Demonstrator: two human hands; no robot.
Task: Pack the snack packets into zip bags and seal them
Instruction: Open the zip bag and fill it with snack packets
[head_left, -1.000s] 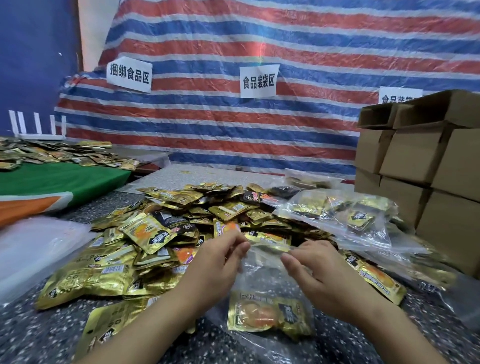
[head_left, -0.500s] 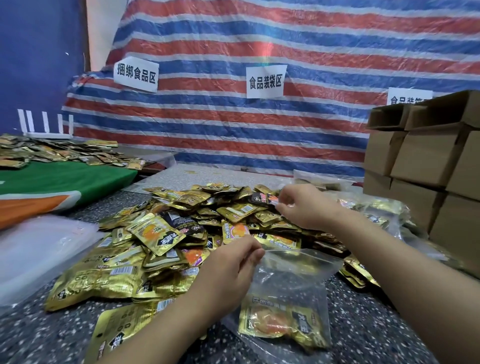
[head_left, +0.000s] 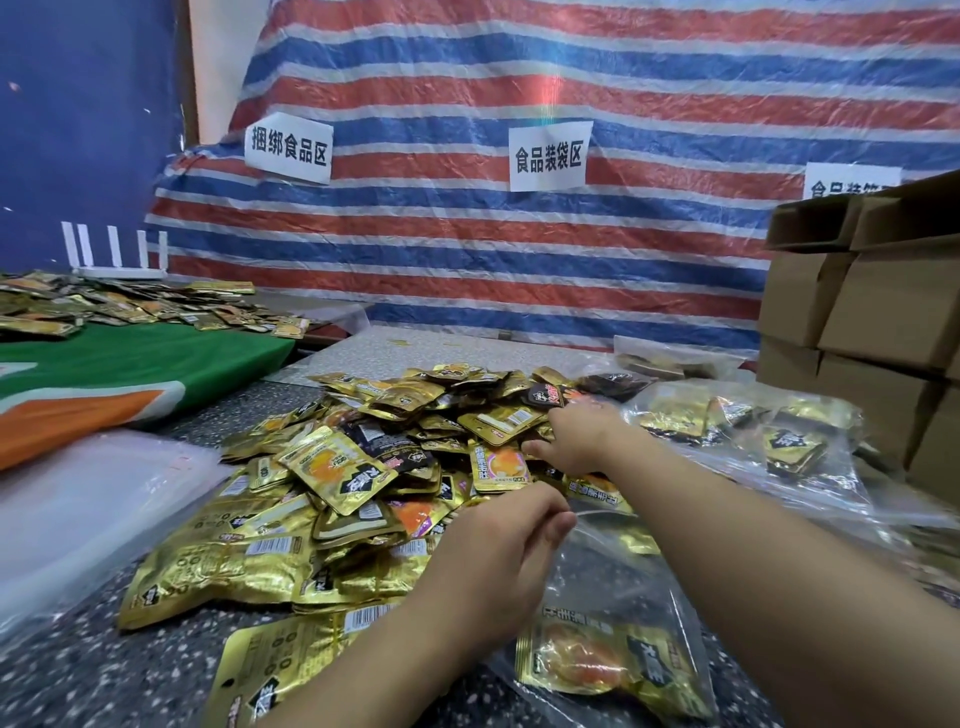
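Observation:
A clear zip bag (head_left: 618, 577) lies open on the speckled table, with one gold snack packet (head_left: 597, 660) inside near its bottom. My left hand (head_left: 498, 561) pinches the bag's left rim and holds the mouth up. My right hand (head_left: 576, 436) reaches over the bag onto a big heap of gold snack packets (head_left: 332, 467). Its thumb and fingers curl round a gold packet at the heap's right side. My right forearm hides part of the bag's mouth.
Filled clear bags of packets (head_left: 753, 431) lie to the right. Behind them stand stacked cardboard boxes (head_left: 872, 322). A stack of empty clear bags (head_left: 78, 499) lies at the left, beside a green and orange cloth (head_left: 119, 364) with more packets. A striped tarp (head_left: 519, 260) closes the back.
My right hand let go of the bag's rim, reached out to the heap and closed on a packet. My left hand kept hold of the bag's mouth.

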